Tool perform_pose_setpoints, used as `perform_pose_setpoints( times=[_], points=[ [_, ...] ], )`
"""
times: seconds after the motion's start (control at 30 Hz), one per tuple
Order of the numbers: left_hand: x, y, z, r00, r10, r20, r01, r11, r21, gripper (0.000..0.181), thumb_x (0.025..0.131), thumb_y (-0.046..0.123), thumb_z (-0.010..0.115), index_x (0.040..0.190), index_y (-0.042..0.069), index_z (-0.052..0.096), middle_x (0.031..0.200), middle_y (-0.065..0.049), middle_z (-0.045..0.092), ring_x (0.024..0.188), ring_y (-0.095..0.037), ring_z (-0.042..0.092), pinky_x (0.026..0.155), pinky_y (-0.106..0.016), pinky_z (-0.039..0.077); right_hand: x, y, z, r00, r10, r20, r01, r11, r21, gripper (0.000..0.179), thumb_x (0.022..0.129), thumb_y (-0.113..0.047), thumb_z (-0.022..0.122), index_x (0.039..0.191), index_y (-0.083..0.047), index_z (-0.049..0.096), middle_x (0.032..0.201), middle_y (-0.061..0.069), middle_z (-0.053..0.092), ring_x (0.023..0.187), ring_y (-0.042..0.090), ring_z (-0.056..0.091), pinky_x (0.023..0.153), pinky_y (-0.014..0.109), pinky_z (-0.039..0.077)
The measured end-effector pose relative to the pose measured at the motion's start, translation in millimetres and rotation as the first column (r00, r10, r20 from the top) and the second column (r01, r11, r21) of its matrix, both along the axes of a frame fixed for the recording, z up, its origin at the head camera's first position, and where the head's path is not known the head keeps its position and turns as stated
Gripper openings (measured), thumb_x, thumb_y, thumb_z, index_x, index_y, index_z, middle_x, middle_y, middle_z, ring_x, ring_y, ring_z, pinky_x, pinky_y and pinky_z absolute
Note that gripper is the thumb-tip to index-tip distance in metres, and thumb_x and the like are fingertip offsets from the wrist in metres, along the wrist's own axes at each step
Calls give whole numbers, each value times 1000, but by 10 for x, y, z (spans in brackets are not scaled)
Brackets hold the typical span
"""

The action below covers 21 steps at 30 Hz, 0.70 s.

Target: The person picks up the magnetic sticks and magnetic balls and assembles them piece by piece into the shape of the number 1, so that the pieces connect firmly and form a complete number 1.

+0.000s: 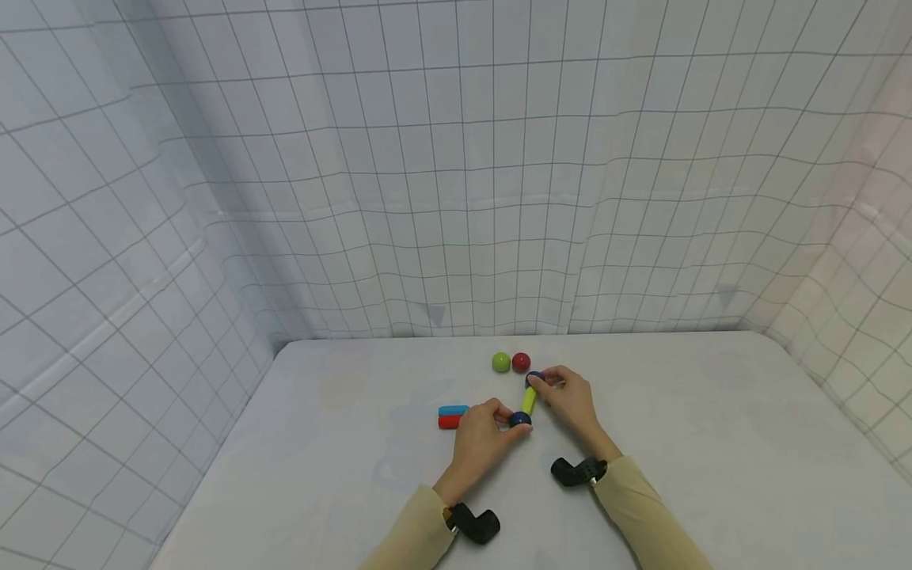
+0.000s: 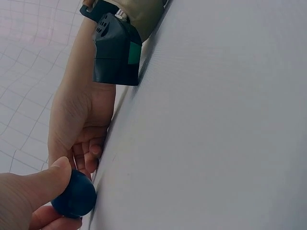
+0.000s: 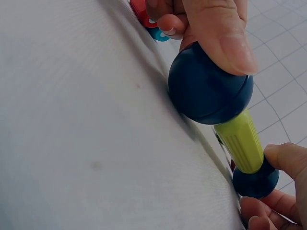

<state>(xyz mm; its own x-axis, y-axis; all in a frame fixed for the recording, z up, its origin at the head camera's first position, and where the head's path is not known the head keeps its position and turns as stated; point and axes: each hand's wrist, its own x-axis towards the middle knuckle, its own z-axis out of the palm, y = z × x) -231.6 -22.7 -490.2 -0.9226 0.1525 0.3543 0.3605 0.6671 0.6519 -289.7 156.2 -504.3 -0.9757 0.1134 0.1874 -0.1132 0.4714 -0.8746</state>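
A yellow-green ribbed rod [image 1: 528, 401] runs between two dark blue balls, one at each end. My left hand [image 1: 482, 435] pinches the near ball [image 3: 208, 86] between thumb and fingers. At the far end my right hand [image 1: 572, 400] grips the other ball [image 3: 255, 183], the thumb on its side. The left wrist view shows the near ball [image 2: 76, 194] under my left thumb, hiding the rod. Just left of my left hand lie a blue rod [image 1: 453, 410] and a red rod [image 1: 449, 423], side by side and partly covered by that hand.
A green ball [image 1: 501, 362] and a red ball [image 1: 522, 362] sit side by side beyond my hands, toward the back edge of the white table [image 1: 342, 475]. White grid-patterned curtains [image 1: 456, 198] hang behind the table and along both sides. Each wrist wears a black camera.
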Motion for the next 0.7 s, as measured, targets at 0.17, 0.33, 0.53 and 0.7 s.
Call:
perform_pose_setpoints(
  times=[0.17,0.33,0.53,0.7],
  points=[
    [-1,3,2,1000,0,-10,0,1000,0,35,72,41,81,82,12,66,75,5,66,68,-9,59,59,-24,44,3,0,5,1000,0,3,0,1000,-2,33,85,-33,73,99,-4,67,82,6,62,57,12,57,49,25,43],
    [-5,7,7,1000,5,-7,-5,1000,0,35,71,41,82,81,12,66,74,6,65,66,-8,56,57,-23,42,7,-4,12,1000,7,-9,-7,1000,-4,34,85,-33,73,99,-3,66,81,6,62,56,13,57,48,25,42],
    [-7,12,0,1000,5,-19,-5,1000,1,34,71,40,82,81,12,66,74,5,66,65,-8,57,57,-24,42,4,-8,20,1000,2,-3,-2,1000,0,32,85,-31,73,99,-3,66,82,7,62,57,13,58,48,25,42],
    [-2,26,1,1000,-1,-20,1,1000,10,35,71,40,82,82,10,68,74,4,67,65,-8,57,56,-23,43,-1,-10,17,1000,-11,12,11,1000,9,32,85,-31,72,99,-3,66,83,7,63,58,13,58,50,25,42]
  ],
)
